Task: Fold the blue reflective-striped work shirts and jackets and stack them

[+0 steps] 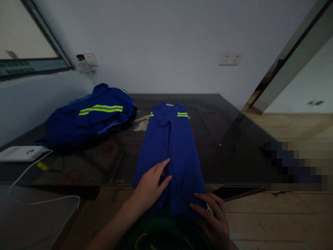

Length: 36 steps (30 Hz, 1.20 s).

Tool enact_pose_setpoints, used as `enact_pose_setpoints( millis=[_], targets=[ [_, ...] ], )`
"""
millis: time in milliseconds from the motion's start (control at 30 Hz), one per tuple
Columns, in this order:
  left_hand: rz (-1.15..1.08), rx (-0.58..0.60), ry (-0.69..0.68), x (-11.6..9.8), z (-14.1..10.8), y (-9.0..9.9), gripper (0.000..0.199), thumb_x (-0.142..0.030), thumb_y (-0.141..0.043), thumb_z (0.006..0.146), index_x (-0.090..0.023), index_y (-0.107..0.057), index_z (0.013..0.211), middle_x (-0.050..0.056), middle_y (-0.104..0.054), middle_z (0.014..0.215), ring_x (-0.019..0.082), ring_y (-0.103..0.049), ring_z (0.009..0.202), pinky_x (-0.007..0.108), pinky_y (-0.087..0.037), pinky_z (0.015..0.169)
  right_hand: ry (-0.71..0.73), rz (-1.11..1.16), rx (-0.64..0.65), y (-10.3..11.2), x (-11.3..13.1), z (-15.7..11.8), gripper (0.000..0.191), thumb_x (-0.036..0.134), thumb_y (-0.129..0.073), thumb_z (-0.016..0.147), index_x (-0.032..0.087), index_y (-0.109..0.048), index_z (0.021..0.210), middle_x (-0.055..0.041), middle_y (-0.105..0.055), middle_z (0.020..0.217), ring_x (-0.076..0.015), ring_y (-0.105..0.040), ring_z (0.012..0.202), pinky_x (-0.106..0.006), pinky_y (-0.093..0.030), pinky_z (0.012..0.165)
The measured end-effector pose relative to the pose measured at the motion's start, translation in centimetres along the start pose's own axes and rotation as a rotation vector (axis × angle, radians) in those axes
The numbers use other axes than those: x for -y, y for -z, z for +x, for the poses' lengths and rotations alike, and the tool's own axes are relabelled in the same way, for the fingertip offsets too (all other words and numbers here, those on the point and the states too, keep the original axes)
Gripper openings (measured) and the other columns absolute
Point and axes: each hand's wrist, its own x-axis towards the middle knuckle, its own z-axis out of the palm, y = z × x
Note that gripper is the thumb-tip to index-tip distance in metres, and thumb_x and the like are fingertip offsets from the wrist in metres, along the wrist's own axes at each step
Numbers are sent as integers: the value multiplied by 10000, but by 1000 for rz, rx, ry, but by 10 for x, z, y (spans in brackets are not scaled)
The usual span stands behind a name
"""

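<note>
A blue work jacket [184, 156] with yellow-green striped bands lies folded into a long narrow shape, its collar toward the wall. The lower end reaches over the table's near edge, close to my body. My left hand [152, 182] rests on the front opening, thumb and forefinger apart and stretched over the cloth. At the lower right corner, my right hand [213, 211], which wears a ring, has its bent fingers and thumb on the jacket's edge. Part of that grip is hidden under the hand. A button shows near the hem.
A heap of blue striped clothing [88, 119] lies on the left of the dark glossy table [229, 163]. Nearer me are a white device [22, 153] and a white cable [47, 200]. Wall sockets [230, 58] are behind, and a blurred dark patch [291, 163] is at right.
</note>
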Motion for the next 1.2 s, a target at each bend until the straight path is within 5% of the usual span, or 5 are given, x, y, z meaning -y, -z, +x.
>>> enact_pose_setpoints(
  millis=[233, 533, 700, 933, 1200],
  targets=[
    [-181, -22, 173, -2, 65, -12, 522, -241, -567, 841, -212, -448, 1348, -10, -602, 761, 152, -589, 665, 253, -454, 652, -33, 14, -30, -5, 3, -1, 493, 16, -467, 783, 331, -676, 1100, -54, -628, 1152, -248, -528, 1028, -416, -493, 814],
    [-494, 37, 243, 7, 60, -11, 339, -194, -393, 919, -202, -513, 1236, -58, -459, 590, 99, -448, 463, 185, -352, 483, 67, -8, 12, -4, 0, 4, 499, 12, -489, 755, 291, -670, 1126, -47, -631, 1155, -222, -529, 1038, -380, -480, 836],
    [210, 12, 256, -7, 50, 3, 336, -258, -453, 931, -253, -553, 1251, 45, -658, 795, 207, -649, 691, 308, -486, 661, 100, -41, 73, -7, -3, 3, 461, 37, -505, 774, 263, -654, 1147, -54, -638, 1149, -232, -521, 1077, -423, -427, 904],
    [338, -60, -166, -1, 59, -2, 374, -274, -459, 950, -221, -527, 1314, 86, -507, 1396, 230, -458, 1293, 427, -360, 1083, 203, -51, 108, 5, -7, 16, 298, 345, -576, 882, 254, -648, 1156, -55, -650, 1141, -247, -526, 1110, -463, -356, 1005],
    [406, 38, -213, 17, 49, -21, 463, -299, -391, 972, -146, -416, 1408, 122, -347, 1517, 236, -238, 1434, 487, -272, 1148, 5, 44, 203, -17, -57, 148, 357, 218, -429, 943, 226, -576, 1268, -95, -578, 1304, -216, -495, 1248, -440, -426, 1039]
  ],
)
